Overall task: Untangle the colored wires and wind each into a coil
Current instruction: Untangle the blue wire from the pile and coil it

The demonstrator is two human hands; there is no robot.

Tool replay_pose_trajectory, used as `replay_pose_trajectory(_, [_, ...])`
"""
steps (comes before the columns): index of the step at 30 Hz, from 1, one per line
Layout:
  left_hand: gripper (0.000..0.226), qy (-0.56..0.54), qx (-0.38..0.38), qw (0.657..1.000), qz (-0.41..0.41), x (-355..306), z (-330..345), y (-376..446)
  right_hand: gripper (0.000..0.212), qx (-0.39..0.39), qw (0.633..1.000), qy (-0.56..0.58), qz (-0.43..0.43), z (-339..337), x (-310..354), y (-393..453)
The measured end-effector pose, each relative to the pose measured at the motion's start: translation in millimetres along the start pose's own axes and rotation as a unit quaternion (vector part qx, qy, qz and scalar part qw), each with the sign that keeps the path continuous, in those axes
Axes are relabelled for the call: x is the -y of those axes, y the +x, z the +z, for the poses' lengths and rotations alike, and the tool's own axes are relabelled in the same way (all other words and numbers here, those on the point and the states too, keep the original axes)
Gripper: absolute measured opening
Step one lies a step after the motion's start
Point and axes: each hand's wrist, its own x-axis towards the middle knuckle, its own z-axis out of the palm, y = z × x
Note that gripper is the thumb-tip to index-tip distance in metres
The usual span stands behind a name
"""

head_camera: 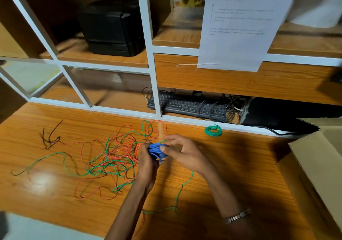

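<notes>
A blue wire coil (156, 152) sits between my two hands at the middle of the wooden table (231, 158). My left hand (147, 164) grips the coil from the left. My right hand (182, 151) pinches it from the right, thumb on the coil, fingers curled above. A tangle of red and green wires (114, 158) spreads to the left of my hands. One green strand (182, 186) trails toward me under my right arm. A wound green coil (213, 130) lies apart at the back right. A dark brown wire (50, 138) lies knotted at the far left.
A white-framed shelf unit (154, 84) stands along the table's back edge, with a black keyboard (187, 105) and cables in its lower bay. A paper sheet (240, 23) hangs on it. An open cardboard box (318, 158) stands at the right.
</notes>
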Motion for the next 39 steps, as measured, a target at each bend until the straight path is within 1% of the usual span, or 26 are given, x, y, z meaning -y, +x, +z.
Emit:
replay_pose_trajectory(2, [0.03,-0.057,-0.003,0.998,-0.027,-1,0,-4,0.06,0.026,0.992,-0.115,-0.038,12,-8,-1])
replay_pose_trajectory(3, [0.032,-0.081,-0.003,0.996,-0.032,-1,-1,-6,0.069,0.034,0.985,-0.159,-0.056,14,-8,-4])
replay_pose_trajectory(6, [0.041,-0.103,-0.014,0.994,-0.043,-1,-11,-9,0.085,0.071,0.968,-0.217,-0.103,18,-8,-9])
replay_pose_trajectory(7, [0.043,-0.098,-0.011,0.994,-0.044,-2,-13,-10,0.085,0.069,0.966,-0.223,-0.116,20,-6,-11])
replay_pose_trajectory(11, [0.037,-0.104,0.007,0.993,-0.058,0,-21,-13,0.061,0.009,0.966,-0.206,-0.153,33,-3,-15])
replay_pose_trajectory(13, [0.034,-0.087,0.028,0.994,-0.057,-3,-24,-16,0.055,-0.005,0.963,-0.213,-0.165,33,-3,-16])
replay_pose_trajectory(15, [0.033,-0.021,0.032,0.999,-0.035,-3,-28,-19,0.051,-0.021,0.964,-0.217,-0.15,31,-2,-17])
replay_pose_trajectory(18, [0.033,0.076,0.04,0.996,0.027,1,-31,-29,0.047,-0.044,0.963,-0.24,-0.115,33,-6,-17])
replay_pose_trajectory(19, [0.031,0.085,0.044,0.995,0.032,1,-32,-34,0.046,-0.046,0.961,-0.247,-0.114,36,-6,-17])
replay_pose_trajectory(21, [0.029,0.068,0.044,0.996,0.025,0,-39,-37,0.046,-0.036,0.961,-0.247,-0.116,43,-8,-15])
replay_pose_trajectory(22, [0.031,0.061,0.047,0.997,0.024,0,-44,-37,0.046,-0.033,0.961,-0.25,-0.117,47,-9,-14])
replay_pose_trajectory(24, [0.041,0.084,0.073,0.993,0.029,-5,-54,-42,0.047,-0.033,0.956,-0.267,-0.12,57,-11,-13])
replay_pose_trajectory(26, [0.041,0.132,0.1,0.984,0.068,-4,-66,-47,0.045,-0.037,0.955,-0.266,-0.124,66,-14,-13])
replay_pose_trajectory(29, [0.03,0.231,0.117,0.953,0.16,2,-90,-46,0.045,-0.018,0.964,-0.233,-0.126,79,-16,-15])
replay_pose_trajectory(31, [0.028,0.251,0.128,0.944,0.171,4,-108,-44,0.046,0.006,0.969,-0.215,-0.121,88,-20,-16])
replay_pose_trajectory(33, [0.031,0.245,0.159,0.943,0.161,3,-122,-44,0.047,0.023,0.968,-0.219,-0.116,95,-20,-17])
replay_pose_trajectory(35, [0.032,0.202,0.176,0.952,0.148,3,-128,-46,0.051,0.041,0.965,-0.232,-0.114,102,-19,-15])
replay_pose_trajectory(36, [0.031,0.166,0.17,0.961,0.139,4,-130,-47,0.053,0.05,0.964,-0.235,-0.111,107,-16,-14])
replay_pose_trajectory(39, [0.033,0.034,0.106,0.991,0.08,14,-139,-50,0.056,0.081,0.968,-0.22,-0.094,124,-9,-10])
